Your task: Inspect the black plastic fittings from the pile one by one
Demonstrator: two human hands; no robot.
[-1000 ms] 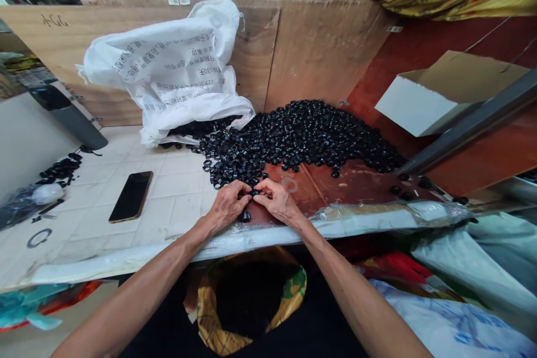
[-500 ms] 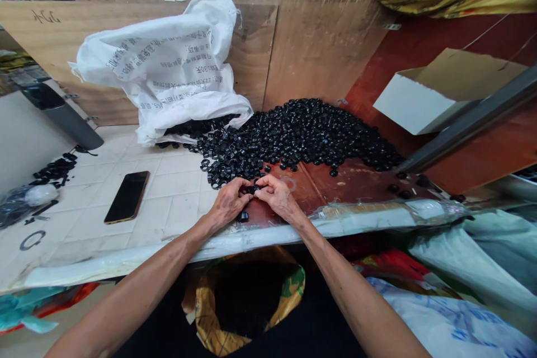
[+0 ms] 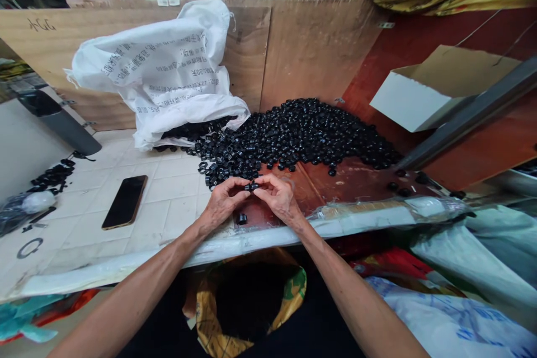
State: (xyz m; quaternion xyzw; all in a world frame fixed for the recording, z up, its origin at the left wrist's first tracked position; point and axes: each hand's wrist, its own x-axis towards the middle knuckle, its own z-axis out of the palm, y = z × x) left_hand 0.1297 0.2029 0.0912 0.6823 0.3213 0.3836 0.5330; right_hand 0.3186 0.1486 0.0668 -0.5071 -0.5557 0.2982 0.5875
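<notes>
Bare hands at the front of a desk (image 3: 172,196), gripping a small black part (image 3: 251,186) between them.
The left hand (image 3: 224,198) and the right hand (image 3: 277,197) face each other, the thumb and fingers of each pinching the small black part; whether it is 1 piece or 2 cannot be told. It lies just in front of a heap of black rings (image 3: 310,137), which spreads rightward from the mouth of a white printed sack (image 3: 172,67). 1 loose black piece (image 3: 242,218) rests on the desk nearer the front edge, apart from both hands. To the left, a smartphone (image 3: 125,201) lies screen up, with a flat gray ring (image 3: 30,248) farther left. Below the edge, a yellow sack (image 3: 205,316) gapes upward.
</notes>
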